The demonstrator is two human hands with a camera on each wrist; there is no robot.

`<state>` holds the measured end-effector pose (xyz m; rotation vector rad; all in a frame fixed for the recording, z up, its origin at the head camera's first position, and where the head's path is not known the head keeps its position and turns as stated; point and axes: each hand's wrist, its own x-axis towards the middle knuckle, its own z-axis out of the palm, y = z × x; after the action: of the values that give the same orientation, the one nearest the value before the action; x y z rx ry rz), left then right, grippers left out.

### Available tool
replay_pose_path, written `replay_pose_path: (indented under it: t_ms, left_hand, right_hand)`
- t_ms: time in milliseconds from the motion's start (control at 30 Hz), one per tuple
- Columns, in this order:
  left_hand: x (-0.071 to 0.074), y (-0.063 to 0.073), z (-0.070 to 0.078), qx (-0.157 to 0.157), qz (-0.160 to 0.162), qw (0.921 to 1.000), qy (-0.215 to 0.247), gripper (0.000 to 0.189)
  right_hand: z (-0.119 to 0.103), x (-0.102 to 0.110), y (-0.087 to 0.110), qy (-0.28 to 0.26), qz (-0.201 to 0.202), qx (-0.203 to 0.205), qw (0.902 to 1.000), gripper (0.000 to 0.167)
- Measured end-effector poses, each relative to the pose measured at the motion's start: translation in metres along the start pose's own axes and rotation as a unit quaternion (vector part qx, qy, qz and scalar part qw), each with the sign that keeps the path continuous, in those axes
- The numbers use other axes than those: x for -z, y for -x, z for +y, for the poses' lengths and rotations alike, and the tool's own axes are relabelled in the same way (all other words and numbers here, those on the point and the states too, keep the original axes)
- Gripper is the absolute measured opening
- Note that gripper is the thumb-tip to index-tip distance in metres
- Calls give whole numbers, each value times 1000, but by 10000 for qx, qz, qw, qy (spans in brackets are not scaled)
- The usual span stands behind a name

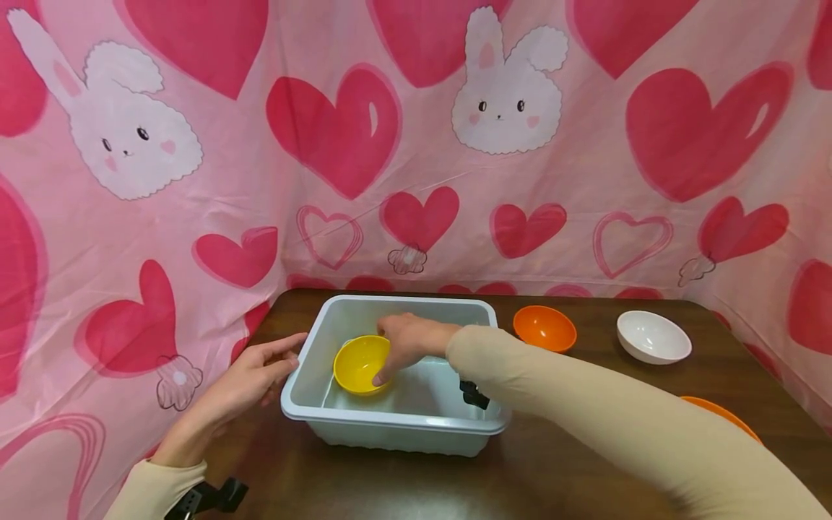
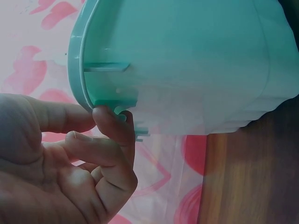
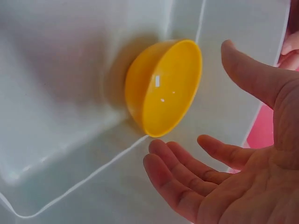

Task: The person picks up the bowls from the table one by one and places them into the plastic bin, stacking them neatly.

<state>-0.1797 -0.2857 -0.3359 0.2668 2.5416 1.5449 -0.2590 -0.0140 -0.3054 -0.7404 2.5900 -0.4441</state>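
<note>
A pale plastic tub (image 1: 398, 438) stands on the table, and in it sits a round yellow bowl (image 1: 356, 367), close to the tub's left side. My right hand (image 1: 414, 341) is inside the tub over the bowl's right side. In the right wrist view, the fingers and thumb of that hand (image 3: 247, 179) are spread around the yellow bowl (image 3: 161, 91), with a gap between them and its rim. At the tub's left edge, my left hand (image 1: 255, 374) pinches the rim (image 2: 77, 70) between thumb and bent index finger; its other fingers are curled.
To the right of the tub are an orange bowl (image 1: 544, 328) and a white bowl (image 1: 653, 337). Another orange rim (image 1: 721, 413) shows partly behind my right sleeve. A pink heart-and-rabbit cloth (image 1: 416, 166) hangs along the back and sides of the brown wooden table (image 1: 559, 462).
</note>
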Motion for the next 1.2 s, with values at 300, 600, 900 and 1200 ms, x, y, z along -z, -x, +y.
replay_pose_path:
  t_ms: [300,600,900,1200]
  left_hand:
    - [0,-1,-1,-1,68,9999,103,61]
    - [-3,-2,-6,-104,27,9992,387,59]
    - [-2,-3,-5,-106,52,9991,411,59]
    - [-3,-1,-4,-50,58,9992,398,59]
  right_hand:
    - [2,12,17,-178,379,244,9988,66]
    - [3,19,33,-252,410,299,9984,65]
    - [-1,19,56,-400,488,775,9950,59]
    - [7,11,80,-662,931,1063,9878,51]
